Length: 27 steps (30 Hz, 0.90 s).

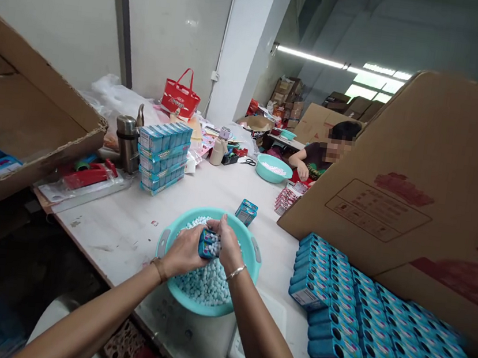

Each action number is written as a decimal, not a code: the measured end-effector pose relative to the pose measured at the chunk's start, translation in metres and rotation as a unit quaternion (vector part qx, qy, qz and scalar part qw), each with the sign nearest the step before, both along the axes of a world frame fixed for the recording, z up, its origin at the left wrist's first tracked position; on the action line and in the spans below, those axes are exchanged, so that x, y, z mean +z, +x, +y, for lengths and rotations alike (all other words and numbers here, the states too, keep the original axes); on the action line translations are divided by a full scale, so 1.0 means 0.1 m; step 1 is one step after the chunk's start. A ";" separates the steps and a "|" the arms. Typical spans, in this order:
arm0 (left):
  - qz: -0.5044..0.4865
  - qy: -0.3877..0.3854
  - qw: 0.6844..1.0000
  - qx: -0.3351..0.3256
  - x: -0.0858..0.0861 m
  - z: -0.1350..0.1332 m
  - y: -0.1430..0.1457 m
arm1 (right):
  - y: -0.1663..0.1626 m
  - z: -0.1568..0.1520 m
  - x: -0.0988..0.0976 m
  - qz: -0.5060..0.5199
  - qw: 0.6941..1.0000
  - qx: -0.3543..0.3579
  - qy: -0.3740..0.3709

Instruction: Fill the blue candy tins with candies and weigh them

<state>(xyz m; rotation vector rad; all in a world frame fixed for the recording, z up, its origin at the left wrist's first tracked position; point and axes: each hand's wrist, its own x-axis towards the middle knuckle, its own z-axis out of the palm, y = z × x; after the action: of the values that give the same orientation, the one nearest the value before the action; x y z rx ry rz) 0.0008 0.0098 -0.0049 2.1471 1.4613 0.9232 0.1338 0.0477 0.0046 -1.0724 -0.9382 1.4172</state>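
Note:
A teal basin full of small white pellets sits on the white table in front of me. Over it, my left hand and my right hand are both closed on a small blue box held between them. Pellets show at the open side of the box. Two more small blue boxes stand just behind the basin.
Rows of blue boxes fill an open carton at right. A stack of blue boxes, a steel flask and a red bag stand farther back. Another person sits across the table by a second teal bowl. An open carton is at left.

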 end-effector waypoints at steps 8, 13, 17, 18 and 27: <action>-0.006 -0.012 1.000 0.014 -0.06 0.02 -0.04 | 0.06 -0.01 0.04 0.014 0.999 0.009 -0.029; -0.031 -0.022 0.999 -0.013 -0.07 -0.03 -0.14 | 0.34 0.00 -0.01 -0.030 0.999 0.016 -0.042; -0.048 -0.035 0.998 -0.034 -0.08 -0.06 -0.08 | 0.32 0.00 -0.15 -0.151 0.984 -0.047 0.086; -0.053 -0.036 0.997 -0.045 -0.08 -0.07 -0.06 | 0.28 -0.01 -0.18 -0.175 0.979 -0.025 0.106; -0.092 -0.061 0.993 -0.047 0.01 -0.07 0.01 | 0.27 -0.07 -0.09 -0.138 0.989 0.009 0.050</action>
<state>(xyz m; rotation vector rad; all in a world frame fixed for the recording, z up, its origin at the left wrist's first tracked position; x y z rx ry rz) 0.0014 0.0028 -0.0040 1.9696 1.2816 0.9441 0.1606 0.0405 -0.0041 -1.2059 -1.2059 1.2412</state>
